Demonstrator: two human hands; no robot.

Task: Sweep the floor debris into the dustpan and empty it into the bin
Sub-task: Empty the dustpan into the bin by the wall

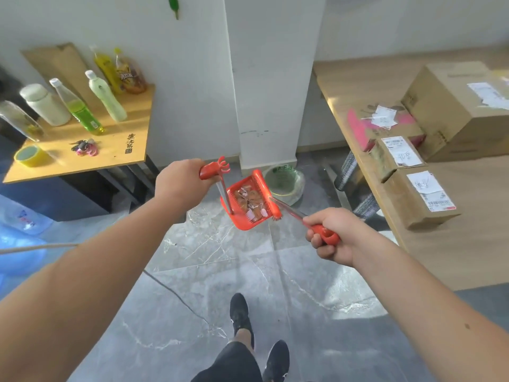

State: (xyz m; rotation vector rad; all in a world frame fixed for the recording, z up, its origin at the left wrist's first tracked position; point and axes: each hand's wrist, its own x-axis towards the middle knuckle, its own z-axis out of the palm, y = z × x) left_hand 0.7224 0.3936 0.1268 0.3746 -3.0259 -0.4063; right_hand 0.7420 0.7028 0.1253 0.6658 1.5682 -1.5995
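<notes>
The grey floor [220,285] looks like marble and fills the middle of the view. A white pillar [270,78] stands at the far end of it. On the right is a long wooden counter [454,257] with brown boxes [454,106] on it. On the left is a smaller wooden counter [110,144] with bottles [80,108], a roll of yellow tape [29,155] and some keys [85,147].

Two bare arms reach out over the floor. Two black shoes [242,315] show at the bottom.

The bin [286,183] sits on the floor at the foot of the pillar. It has a clear bag inside it.

The red dustpan [248,201] is up in the air, just beside the bin on its near left side. It tilts, and its open side faces up toward the camera. Bits of paper debris [252,204] lie inside it.

The left hand [179,183] is wrapped tight around the red grip on top of the dustpan's long metal handle. The right hand [330,235] is wrapped tight around the red grip of the broom [297,216]. The broom's thin metal stick points to the dustpan, and its red end touches the dustpan's right edge.

A thin grey cable [176,296] runs across the floor.
</notes>
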